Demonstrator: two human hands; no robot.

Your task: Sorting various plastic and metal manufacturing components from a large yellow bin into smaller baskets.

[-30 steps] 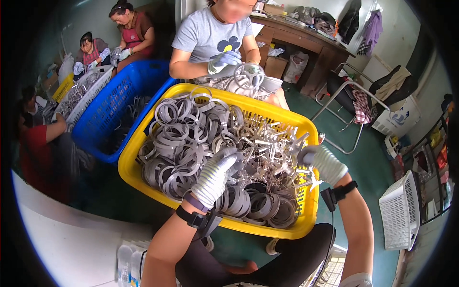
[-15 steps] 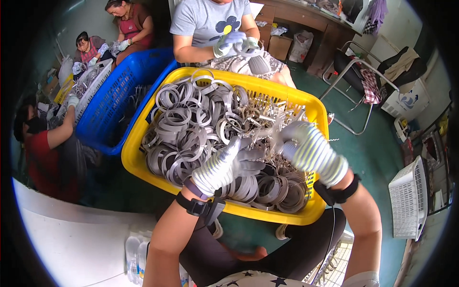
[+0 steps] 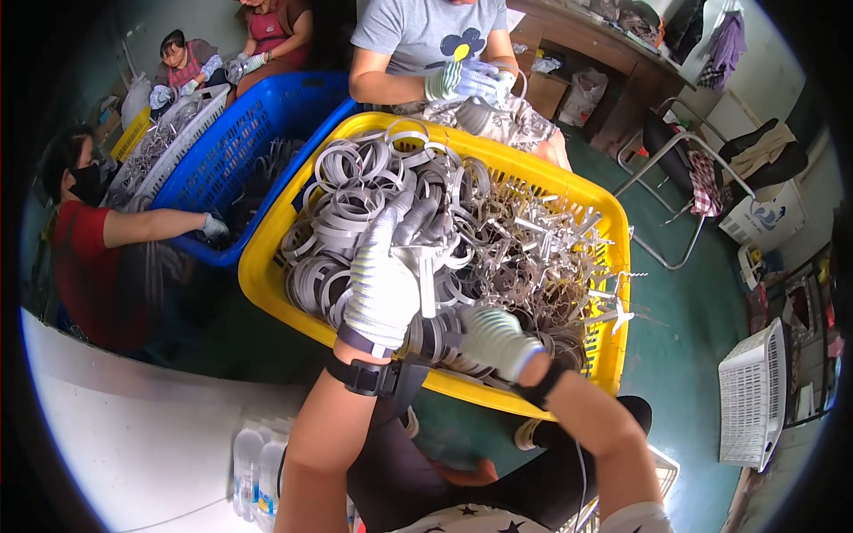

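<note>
Curling halfway over the yellow basket (image 3: 259, 277), the left hand (image 3: 382, 280) holds a metal piece (image 3: 428, 284); blurred right hand (image 3: 499, 343), I can't tell.

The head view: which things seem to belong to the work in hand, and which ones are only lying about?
Likely part of the work:
yellow basket
flat grey metal rings
pronged metal pieces
bright metal strip at the left grip

Likely just lying about:
red-and-white checked cloth on the black chair
white plastic basket
clear plastic bottles
</note>
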